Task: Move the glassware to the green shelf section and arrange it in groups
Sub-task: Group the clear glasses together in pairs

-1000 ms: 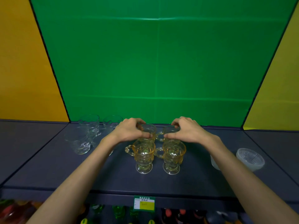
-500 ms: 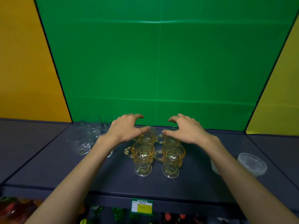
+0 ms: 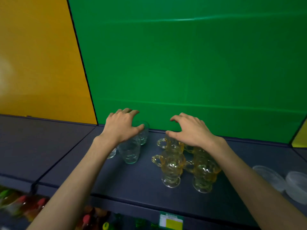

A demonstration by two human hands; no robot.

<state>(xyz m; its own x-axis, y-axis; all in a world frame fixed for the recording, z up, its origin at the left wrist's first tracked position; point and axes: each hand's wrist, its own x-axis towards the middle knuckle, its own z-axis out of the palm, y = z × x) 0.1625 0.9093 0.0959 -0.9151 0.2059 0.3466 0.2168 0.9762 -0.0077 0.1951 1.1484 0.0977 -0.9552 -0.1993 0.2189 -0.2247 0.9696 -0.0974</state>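
Four amber mugs [image 3: 172, 165] upright in a tight square on the shelf [image 3: 132, 185] before the green panel [image 3: 182, 63], handles to the left. Just left of them, clear tumblers [image 3: 130, 151], also upright, bunched under the left hand [image 3: 122, 128]. Left hand arched over the rear tumbler's rim, thumb touching the glass; real grasp or not, cannot tell. Right hand [image 3: 191, 130] spread loose above the rear mugs, grasping nothing. Tumblers nearer the left hand, directly beneath; mugs beneath the right. Farther right, frosted bowls [image 3: 282, 183].
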